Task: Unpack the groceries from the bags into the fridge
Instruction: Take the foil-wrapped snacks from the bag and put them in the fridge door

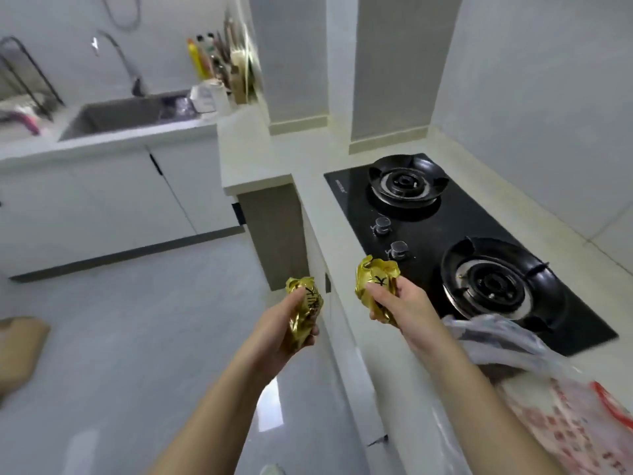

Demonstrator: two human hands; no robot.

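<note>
Left packet (310, 310), right packet (373, 272): lettering illegible

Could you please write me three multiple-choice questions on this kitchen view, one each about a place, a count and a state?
1. Where does the translucent plastic grocery bag with red print lie?
A) in the sink
B) on the pale countertop, next to the black glass gas hob
C) on the floor

2. How many burners does the hob have?
A) one
B) two
C) four

3. What is the left hand doing?
A) hanging free
B) turning a knob
C) gripping a crumpled gold foil packet

Answers:
1 B: the bag rests on the counter at the hob's near end.
2 B: one ring shows far and one near.
3 C: its fingers curl round the packet, just as the right hand holds a second gold foil packet.
</note>
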